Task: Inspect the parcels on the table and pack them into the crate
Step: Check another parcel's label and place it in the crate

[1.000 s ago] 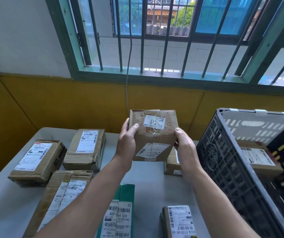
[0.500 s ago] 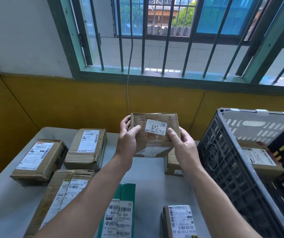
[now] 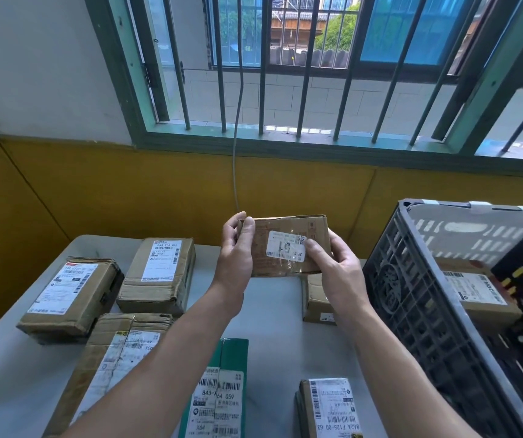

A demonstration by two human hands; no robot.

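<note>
brown cardboard parcel (image 3: 288, 227) is held at frame centre, above the grey table (image 3: 273, 314), label (image 3: 285, 249) turned to the camera. its left edge is gripped by the left hand (image 3: 233, 254), thumb on the front; its right edge is gripped by the right hand (image 3: 339, 270), thumb on the label. the dark slatted crate (image 3: 412, 298) is set at right, one labelled box (image 3: 475, 295) inside.

crate (image 3: 412, 295): on table (image 3: 273, 314), right end | inner parcel (image 3: 475, 292): inside crate | small parcel (image 3: 315, 298): on table, just left of crate | raised parcel (image 3: 285, 245): above table, left of crate | front parcel (image 3: 329, 406): on table, left of crate, at near edge | end parcel (image 3: 70, 298): on table, farthest left of crate | window (image 3: 285, 143): behind crate and table
</note>
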